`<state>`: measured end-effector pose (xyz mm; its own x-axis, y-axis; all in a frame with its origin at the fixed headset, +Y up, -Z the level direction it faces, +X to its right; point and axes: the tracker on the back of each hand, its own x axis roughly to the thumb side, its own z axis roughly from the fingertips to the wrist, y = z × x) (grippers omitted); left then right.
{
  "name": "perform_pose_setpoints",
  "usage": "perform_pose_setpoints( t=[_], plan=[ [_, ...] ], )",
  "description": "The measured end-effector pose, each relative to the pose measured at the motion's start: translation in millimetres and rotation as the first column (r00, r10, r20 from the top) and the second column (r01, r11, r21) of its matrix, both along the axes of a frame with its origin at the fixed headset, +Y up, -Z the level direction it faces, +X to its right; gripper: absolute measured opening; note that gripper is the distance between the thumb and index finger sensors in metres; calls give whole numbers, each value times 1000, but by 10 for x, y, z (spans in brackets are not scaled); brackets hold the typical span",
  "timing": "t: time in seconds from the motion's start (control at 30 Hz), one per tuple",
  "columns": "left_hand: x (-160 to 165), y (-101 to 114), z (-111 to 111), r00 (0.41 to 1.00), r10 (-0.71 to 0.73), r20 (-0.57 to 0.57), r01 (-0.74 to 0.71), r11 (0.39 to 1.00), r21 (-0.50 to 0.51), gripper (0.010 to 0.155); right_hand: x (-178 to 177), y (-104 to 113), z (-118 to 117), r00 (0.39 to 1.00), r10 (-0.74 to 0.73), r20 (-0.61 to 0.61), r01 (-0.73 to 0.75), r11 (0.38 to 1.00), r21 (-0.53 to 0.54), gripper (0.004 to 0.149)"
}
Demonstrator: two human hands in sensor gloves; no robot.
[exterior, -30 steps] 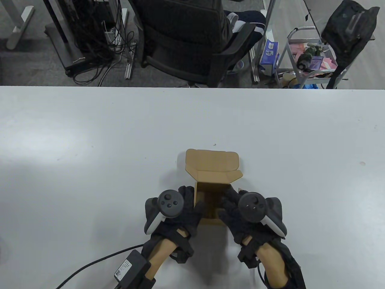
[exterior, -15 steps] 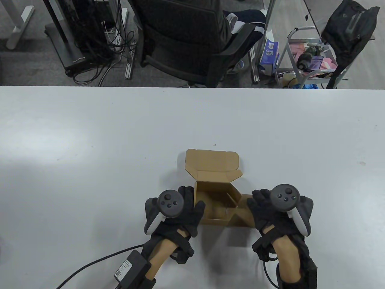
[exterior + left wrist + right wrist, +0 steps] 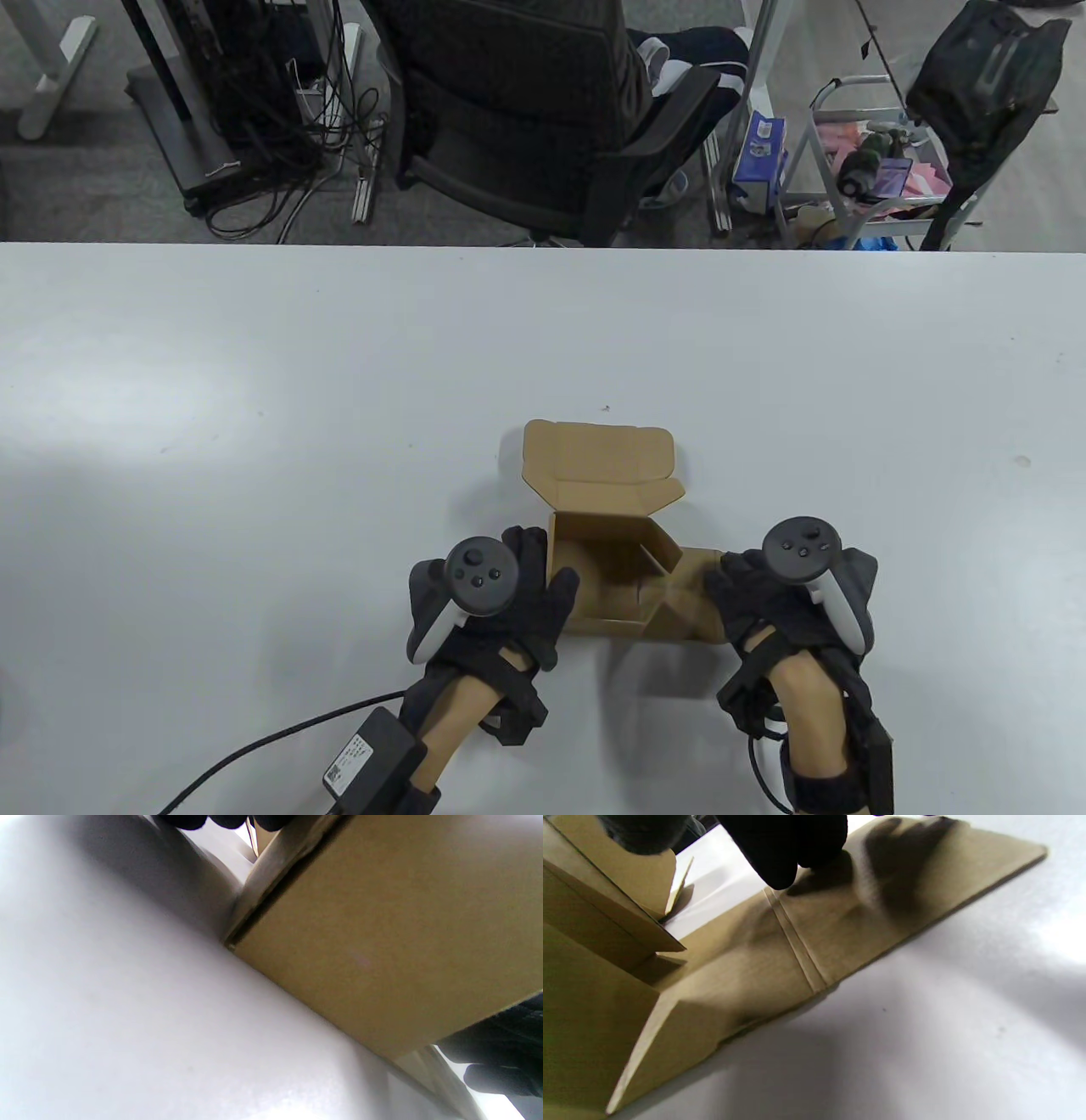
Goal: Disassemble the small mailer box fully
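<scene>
A small brown cardboard mailer box [image 3: 607,570] stands on the white table [image 3: 254,407] near the front edge, its lid [image 3: 598,458] folded back and open. Its right side panel [image 3: 687,604] lies unfolded flat on the table; it also shows in the right wrist view [image 3: 797,946]. My left hand [image 3: 509,594] holds the box's left wall, thumb at its rim. My right hand [image 3: 764,594] presses its fingers [image 3: 785,853] down on the flattened panel. The left wrist view shows the box's wall [image 3: 382,942] close up.
A black office chair [image 3: 543,110], cables and a cart with clutter [image 3: 874,170] stand beyond the table's far edge. A black cable with a small box [image 3: 365,751] runs from my left forearm along the table's front.
My right hand pulled out of the box and swung right, unfolding the right side panel flat onto the table. My left hand has stayed on the left wall.
</scene>
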<state>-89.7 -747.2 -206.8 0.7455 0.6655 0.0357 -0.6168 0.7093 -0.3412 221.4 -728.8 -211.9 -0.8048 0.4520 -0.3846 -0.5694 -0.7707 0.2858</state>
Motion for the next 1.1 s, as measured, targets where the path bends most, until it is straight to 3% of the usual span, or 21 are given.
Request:
perform_pose_setpoints(
  t=[0.13, 0.23, 0.5, 0.7, 0.9, 1.1],
  plan=[
    [2, 0, -1, 1000, -3, -1, 3, 1000, -1, 85, -108, 243, 59, 999, 50, -19, -45, 981, 191, 69],
    [3, -1, -1, 1000, -4, -2, 4, 1000, -1, 85, -271, 324, 76, 989, 134, -57, -115, 959, 258, 70],
    [10, 1, -4, 1000, -2, 9, 2, 1000, -6, 83, -396, 140, -232, 951, 307, -32, -298, 940, 164, 66],
    [13, 2, -6, 1000, -5, 9, 5, 1000, -6, 83, -302, 33, -393, 952, 303, 41, -305, 940, 154, 66],
    [19, 0, 2, 1000, -11, 1, 11, 1000, -5, 83, -306, 99, -325, 946, 324, 32, -324, 926, 193, 67],
    [28, 0, 6, 1000, -17, -9, 17, 1000, -5, 83, -418, 511, 53, 944, 324, 53, -321, 876, 359, 70]
  ],
)
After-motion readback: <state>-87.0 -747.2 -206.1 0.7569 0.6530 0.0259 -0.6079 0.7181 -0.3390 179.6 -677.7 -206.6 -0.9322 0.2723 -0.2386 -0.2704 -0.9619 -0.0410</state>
